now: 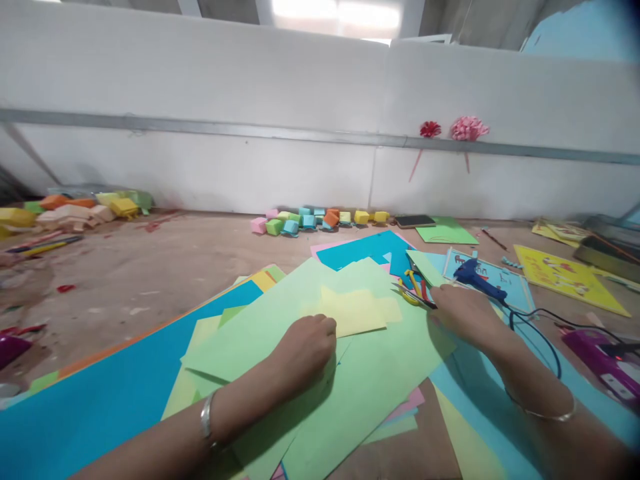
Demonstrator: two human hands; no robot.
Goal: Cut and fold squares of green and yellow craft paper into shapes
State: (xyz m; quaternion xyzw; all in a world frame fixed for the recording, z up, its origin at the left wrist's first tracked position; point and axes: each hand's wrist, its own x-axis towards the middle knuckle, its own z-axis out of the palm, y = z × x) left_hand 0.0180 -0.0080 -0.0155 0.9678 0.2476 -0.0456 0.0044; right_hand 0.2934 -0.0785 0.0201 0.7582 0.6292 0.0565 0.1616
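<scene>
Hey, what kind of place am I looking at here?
Probably a craft workspace: layered coloured paper covers much of the surface, a blue glue gun lies at the right, and small folded paper boxes line the foot of the wall.

A silver bangle (207,415) circles one bare forearm, and a thin silvery bangle (564,414) the other.

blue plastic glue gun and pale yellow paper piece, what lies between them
The right hand and yellow-handled metal scissors lie between the glue gun and the yellow paper piece, as the head view shows.
</scene>
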